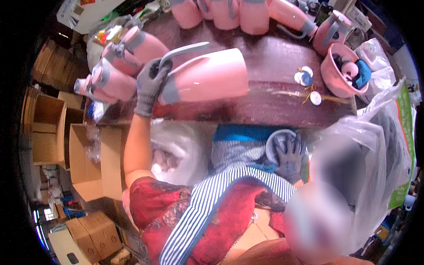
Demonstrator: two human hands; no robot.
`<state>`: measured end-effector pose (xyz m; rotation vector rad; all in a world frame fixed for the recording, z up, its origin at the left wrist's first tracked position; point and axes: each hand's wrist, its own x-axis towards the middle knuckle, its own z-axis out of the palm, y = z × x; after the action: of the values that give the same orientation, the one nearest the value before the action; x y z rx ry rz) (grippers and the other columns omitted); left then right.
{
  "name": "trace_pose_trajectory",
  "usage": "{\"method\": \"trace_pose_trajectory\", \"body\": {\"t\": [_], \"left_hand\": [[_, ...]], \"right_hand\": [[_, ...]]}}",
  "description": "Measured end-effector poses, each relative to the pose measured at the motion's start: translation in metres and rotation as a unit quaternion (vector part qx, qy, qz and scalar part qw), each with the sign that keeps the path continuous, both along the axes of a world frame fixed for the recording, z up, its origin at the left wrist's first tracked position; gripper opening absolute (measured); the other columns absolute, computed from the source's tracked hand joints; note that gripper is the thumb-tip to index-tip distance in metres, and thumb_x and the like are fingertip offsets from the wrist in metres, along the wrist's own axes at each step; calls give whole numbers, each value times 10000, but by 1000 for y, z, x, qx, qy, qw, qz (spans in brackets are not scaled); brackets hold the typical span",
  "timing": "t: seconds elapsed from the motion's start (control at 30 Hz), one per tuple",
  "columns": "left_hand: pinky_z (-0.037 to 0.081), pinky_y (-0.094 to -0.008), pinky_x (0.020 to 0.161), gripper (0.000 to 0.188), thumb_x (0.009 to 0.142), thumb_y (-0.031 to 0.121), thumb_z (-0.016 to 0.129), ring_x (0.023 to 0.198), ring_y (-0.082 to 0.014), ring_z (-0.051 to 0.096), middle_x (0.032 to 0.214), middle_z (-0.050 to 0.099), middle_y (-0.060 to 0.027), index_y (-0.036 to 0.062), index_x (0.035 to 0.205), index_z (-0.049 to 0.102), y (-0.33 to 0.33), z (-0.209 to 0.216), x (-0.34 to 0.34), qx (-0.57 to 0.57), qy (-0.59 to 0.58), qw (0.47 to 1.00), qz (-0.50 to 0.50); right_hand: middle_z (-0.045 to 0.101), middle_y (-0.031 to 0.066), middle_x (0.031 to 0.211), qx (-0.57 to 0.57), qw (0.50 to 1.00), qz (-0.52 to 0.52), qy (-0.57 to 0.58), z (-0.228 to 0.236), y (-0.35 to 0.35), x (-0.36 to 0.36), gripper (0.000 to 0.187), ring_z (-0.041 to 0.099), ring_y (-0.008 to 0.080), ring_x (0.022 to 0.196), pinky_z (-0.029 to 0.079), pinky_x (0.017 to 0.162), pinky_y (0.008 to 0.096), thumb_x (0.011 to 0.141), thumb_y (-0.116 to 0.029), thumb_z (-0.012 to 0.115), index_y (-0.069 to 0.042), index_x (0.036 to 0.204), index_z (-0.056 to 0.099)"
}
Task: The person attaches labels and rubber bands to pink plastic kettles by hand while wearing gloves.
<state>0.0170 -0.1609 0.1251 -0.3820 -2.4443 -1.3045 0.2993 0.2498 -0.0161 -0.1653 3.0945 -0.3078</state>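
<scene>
A pink jug (pixel 212 77) with a grey neck and a grey handle lies tilted on its side over the table's near part, its wide base toward the right. My left hand (pixel 152 84), in a grey glove, is closed around it at the handle and neck end. Down by my lap, my right hand (pixel 289 159), also gloved in grey, has its fingers over a round, pale grey, cup-shaped part (pixel 274 140) and holds it. Its thumb side is partly hidden.
Pink jugs (pixel 112 81) lie at the table's left; several more (pixel 254 17) stand along the far edge. A pink bowl (pixel 335 81) of small parts sits at the right, near round tags (pixel 315 98). Cardboard boxes (pixel 92 236) and a white bag (pixel 185 145) are below the table's level.
</scene>
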Motion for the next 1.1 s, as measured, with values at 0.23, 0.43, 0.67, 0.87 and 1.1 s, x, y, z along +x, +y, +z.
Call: {"method": "trace_pose_trajectory", "body": {"t": [0.23,0.43,0.67,0.87,1.1], "left_hand": [[504,-292,869,262,995,142,612,936,-152,645,1055,703,-74,-12,1203,653,23,-28,159,259,-148,954,-14],[522,-301,852,287,983,193,641,934,-158,655,1058,696,-81,-9,1186,652,58,-10,184,307,-199,929,-62],[491,-277,853,273,978,179,651,913,-153,632,1049,687,-71,-11,1173,637,69,-1,181,253,-176,948,-75],[493,-424,913,299,851,221,669,1015,-218,626,1193,636,-56,114,1130,688,98,57,218,-302,49,914,-265],[385,-498,1122,444,689,126,859,1362,-383,433,1433,488,-123,207,1110,744,119,38,168,-311,302,876,-214]], "right_hand": [[407,221,1526,-706,698,-114,35,51,5,3,783,401,377,1388,306,1146,447,897,-480,612,22,1466,418],[357,256,1544,-394,843,213,299,126,-12,-39,861,278,418,1469,162,1203,511,903,-620,521,19,1472,420],[389,251,1513,-429,843,179,272,118,-14,-17,817,335,414,1429,226,1176,526,909,-583,531,18,1452,428],[591,166,1321,-426,896,32,117,47,-17,-32,503,528,331,1249,364,1084,501,878,-251,707,-38,1310,558],[677,101,1135,-755,607,-174,-174,36,30,26,405,689,175,851,576,643,297,972,-336,588,-103,1302,597]]}}
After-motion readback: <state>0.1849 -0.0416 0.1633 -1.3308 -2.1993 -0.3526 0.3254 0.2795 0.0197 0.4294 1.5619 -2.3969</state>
